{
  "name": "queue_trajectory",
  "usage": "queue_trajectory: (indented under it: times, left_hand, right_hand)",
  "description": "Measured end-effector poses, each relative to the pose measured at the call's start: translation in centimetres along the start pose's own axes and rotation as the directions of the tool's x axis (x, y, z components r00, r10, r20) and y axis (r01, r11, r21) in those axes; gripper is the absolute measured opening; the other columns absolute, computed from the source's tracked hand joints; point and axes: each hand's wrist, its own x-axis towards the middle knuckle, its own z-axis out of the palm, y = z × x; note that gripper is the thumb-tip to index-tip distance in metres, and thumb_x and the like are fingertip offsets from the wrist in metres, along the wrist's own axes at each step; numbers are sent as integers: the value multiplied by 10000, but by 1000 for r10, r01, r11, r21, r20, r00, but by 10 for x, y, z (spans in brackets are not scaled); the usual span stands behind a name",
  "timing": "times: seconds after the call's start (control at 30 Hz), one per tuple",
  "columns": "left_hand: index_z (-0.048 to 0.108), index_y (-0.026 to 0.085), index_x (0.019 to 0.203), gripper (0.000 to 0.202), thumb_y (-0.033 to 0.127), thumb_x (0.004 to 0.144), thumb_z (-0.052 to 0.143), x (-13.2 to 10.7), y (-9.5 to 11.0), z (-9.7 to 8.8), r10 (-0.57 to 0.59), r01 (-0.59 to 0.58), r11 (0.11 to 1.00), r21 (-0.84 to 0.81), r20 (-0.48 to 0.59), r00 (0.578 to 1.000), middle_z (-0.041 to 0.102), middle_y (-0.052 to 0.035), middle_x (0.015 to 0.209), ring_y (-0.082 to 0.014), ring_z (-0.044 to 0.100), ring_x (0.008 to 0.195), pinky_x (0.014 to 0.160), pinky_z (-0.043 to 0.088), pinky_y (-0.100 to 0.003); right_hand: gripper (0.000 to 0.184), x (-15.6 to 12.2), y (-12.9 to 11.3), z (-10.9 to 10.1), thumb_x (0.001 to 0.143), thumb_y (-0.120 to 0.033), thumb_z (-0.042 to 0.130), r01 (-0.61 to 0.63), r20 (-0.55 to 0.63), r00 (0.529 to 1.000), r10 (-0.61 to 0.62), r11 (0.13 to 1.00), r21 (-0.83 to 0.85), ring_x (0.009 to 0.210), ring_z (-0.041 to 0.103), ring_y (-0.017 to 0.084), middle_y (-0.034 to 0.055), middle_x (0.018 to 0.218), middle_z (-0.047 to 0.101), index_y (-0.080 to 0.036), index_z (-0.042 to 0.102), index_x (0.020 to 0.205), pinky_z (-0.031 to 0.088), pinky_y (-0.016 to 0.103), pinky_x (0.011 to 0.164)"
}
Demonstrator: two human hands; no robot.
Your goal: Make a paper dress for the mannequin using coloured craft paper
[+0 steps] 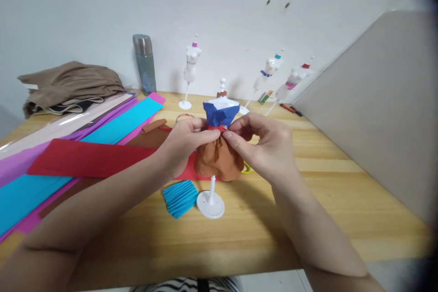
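Observation:
Right in front of me a small white dress form [211,205] stands upright on its round base. A dark blue paper top [221,114] wraps its chest, and below it hangs a gathered brown paper skirt [221,162]. A narrow red strip [218,127] goes round the waist between the two. From the left side, my left hand [188,137] pinches this strip between thumb and fingers. My right hand [265,143] pinches at the strip's other side, thumb and fingertips close together at the waist. The fingers partly hide the strip's ends. Pleated turquoise paper [180,198] lies left of the base.
Red [92,159], turquoise [123,121], purple and brown paper strips cover the table's left side. Folded brown cloth [73,86] and a thermos [145,64] stand behind. Three other dress forms line the back, one with a pink collar [190,70]. A partition [376,100] rises at right.

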Motion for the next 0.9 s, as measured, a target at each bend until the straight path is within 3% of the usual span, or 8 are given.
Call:
queue_trajectory:
  times: [0.27,0.57,0.7,0.9]
  left_hand:
    - [729,154,808,178,253,687,813,0,-1,0,-38,44,995,88,-62,997,762,-30,817,-213,719,884,894,538,-342]
    - [733,148,812,221,255,637,816,-1,-2,7,-10,28,990,139,-129,992,759,-41,794,-217,714,852,812,544,-327]
    - [719,150,790,212,254,628,809,-1,-1,9,-9,43,982,183,-187,982,743,-32,763,-207,704,814,787,546,-321]
    - [731,159,801,174,237,655,782,0,-3,8,8,32,977,213,-183,983,748,-32,768,-218,712,850,787,564,-315]
  right_hand:
    - [191,-2,-1,-2,782,-118,722,-9,21,1000,9,1000,-14,519,502,135,-23,618,627,-248,626,680,411,317,514]
    - [191,-2,-6,-1,752,-105,648,5,23,1000,-3,997,-74,493,460,110,-43,583,567,-248,553,667,381,282,467]
    - [201,-2,-8,-2,756,-89,627,72,14,997,-71,992,-102,495,456,107,-43,596,581,-252,542,674,379,281,470]
    - [186,-3,-18,-7,799,-122,647,137,22,991,-135,984,-111,538,506,123,-22,655,640,-258,573,696,421,299,512]
